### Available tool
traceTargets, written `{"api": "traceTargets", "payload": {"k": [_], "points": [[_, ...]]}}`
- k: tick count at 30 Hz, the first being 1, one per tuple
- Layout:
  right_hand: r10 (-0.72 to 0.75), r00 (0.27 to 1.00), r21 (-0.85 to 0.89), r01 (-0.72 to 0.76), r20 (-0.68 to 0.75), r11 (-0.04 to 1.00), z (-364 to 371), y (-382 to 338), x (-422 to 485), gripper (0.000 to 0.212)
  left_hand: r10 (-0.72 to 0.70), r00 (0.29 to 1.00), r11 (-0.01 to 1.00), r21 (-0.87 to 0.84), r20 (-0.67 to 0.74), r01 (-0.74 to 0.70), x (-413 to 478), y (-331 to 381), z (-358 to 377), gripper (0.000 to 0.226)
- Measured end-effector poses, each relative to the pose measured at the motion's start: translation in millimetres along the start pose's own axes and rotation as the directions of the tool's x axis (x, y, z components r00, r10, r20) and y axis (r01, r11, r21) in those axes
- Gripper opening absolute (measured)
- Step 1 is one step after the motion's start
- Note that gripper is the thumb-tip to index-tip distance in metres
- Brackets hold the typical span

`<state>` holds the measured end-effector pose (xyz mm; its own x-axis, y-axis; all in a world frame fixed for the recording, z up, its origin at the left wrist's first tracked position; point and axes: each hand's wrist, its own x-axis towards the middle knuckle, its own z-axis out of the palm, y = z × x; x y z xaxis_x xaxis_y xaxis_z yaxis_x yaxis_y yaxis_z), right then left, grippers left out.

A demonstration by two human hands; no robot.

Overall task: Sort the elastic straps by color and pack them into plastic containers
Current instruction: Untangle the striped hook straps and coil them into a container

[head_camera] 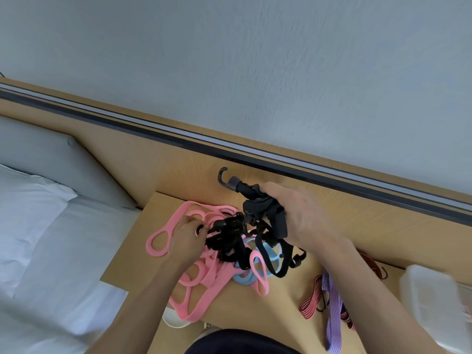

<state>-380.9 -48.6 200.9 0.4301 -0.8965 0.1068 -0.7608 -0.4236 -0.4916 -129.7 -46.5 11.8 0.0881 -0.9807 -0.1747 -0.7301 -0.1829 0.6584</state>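
A tangle of straps lies on the wooden table (275,305). My right hand (296,213) is raised over the pile, shut on a bunch of black straps (265,215) with a hook sticking out at the top left. My left hand (187,238) rests on the pile, fingers pinching another clump of black straps (227,238). Pink looped straps (199,284) spread under and around my left hand. Light blue straps (244,277) lie partly hidden beneath the black ones. A clear plastic container (434,300) stands at the right edge, blurred.
Red striped straps (313,300) and a purple striped strap (333,315) lie on the table at the right, near the container. A bed with white sheets and a pillow (30,200) borders the table on the left. A wall with a dark rail runs behind.
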Motion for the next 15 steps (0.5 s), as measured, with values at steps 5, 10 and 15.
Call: {"api": "traceTargets", "payload": {"k": [5, 10, 15], "points": [[0.097, 0.995, 0.143, -0.092, -0.028, 0.985, -0.5, 10.8, -10.5, 0.026, 0.089, 0.919, 0.985, -0.17, 0.385, -0.024, -14.0, 44.4, 2.9, 0.033], [0.173, 0.975, 0.268, -0.131, -0.141, 0.954, -18.5, 26.6, -32.5, 0.021, 0.119, 0.926, 0.981, -0.188, 0.359, -0.054, -20.0, 76.4, 34.6, 0.024], [0.176, 0.947, 0.31, -0.087, -0.27, 0.947, -42.7, 32.3, -55.3, 0.022, 0.082, 0.949, 0.994, -0.088, 0.304, -0.058, -25.8, 76.9, 70.3, 0.012]]}}
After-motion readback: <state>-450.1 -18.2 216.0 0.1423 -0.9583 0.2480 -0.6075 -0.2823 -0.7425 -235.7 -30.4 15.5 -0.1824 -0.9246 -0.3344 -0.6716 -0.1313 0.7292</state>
